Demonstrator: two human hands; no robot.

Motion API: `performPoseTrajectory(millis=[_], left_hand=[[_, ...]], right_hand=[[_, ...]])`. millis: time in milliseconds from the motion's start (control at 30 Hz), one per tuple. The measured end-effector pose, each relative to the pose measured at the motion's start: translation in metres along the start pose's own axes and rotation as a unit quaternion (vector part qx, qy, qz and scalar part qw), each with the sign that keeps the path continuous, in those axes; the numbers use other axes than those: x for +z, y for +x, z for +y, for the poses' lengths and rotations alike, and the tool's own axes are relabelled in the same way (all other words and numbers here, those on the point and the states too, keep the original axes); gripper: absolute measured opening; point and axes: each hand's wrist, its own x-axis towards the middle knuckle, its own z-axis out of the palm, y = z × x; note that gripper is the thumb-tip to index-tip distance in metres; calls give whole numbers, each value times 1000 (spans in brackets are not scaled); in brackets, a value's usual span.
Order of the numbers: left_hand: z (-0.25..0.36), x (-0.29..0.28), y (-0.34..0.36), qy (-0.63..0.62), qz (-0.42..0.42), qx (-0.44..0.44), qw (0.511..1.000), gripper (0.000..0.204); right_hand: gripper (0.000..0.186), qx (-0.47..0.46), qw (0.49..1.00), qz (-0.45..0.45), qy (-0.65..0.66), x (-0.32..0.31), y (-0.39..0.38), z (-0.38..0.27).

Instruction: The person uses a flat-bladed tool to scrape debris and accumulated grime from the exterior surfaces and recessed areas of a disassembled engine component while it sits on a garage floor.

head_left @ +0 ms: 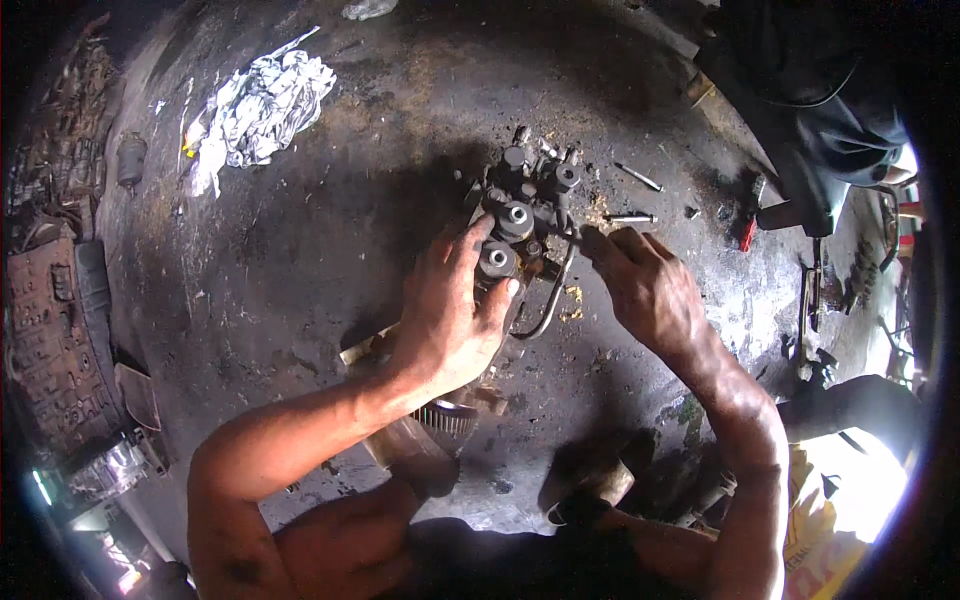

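A greasy dark metal assembly [516, 220] with round fittings and a curved metal pipe [556, 290] lies in the middle of the floor. My left hand [448, 305] grips its left side, thumb and fingers around a lower round fitting [497, 260]. Beside the pipe's upper end, my right hand [645, 285] has its fingers curled together at the assembly's right side; what they hold is hidden. Two loose bolts [630, 218] lie just beyond that hand. A toothed gear [445, 420] shows below my left wrist.
A crumpled white rag [265, 105] is at upper left. Old metal parts [55, 330] line the left edge. Someone's dark-clothed body [800, 100] is at upper right, near a red-handled tool [747, 232]. Metal rods [810, 310] lie at the right, a yellow sack [820, 530] at lower right.
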Motion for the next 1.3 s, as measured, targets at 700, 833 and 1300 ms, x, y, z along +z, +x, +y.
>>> performPoseTrajectory(millis=[700, 833, 1300], left_hand=[[4, -6, 3, 8, -13, -5, 1000, 51], [8, -9, 1, -92, -26, -65, 993, 51], [13, -10, 1, -167, -26, -106, 980, 51]], right_hand=[[26, -45, 989, -36, 137, 1, 13, 30], [25, 17, 989, -80, 124, 7, 19, 30], [26, -4, 986, -50, 159, 2, 22, 28]])
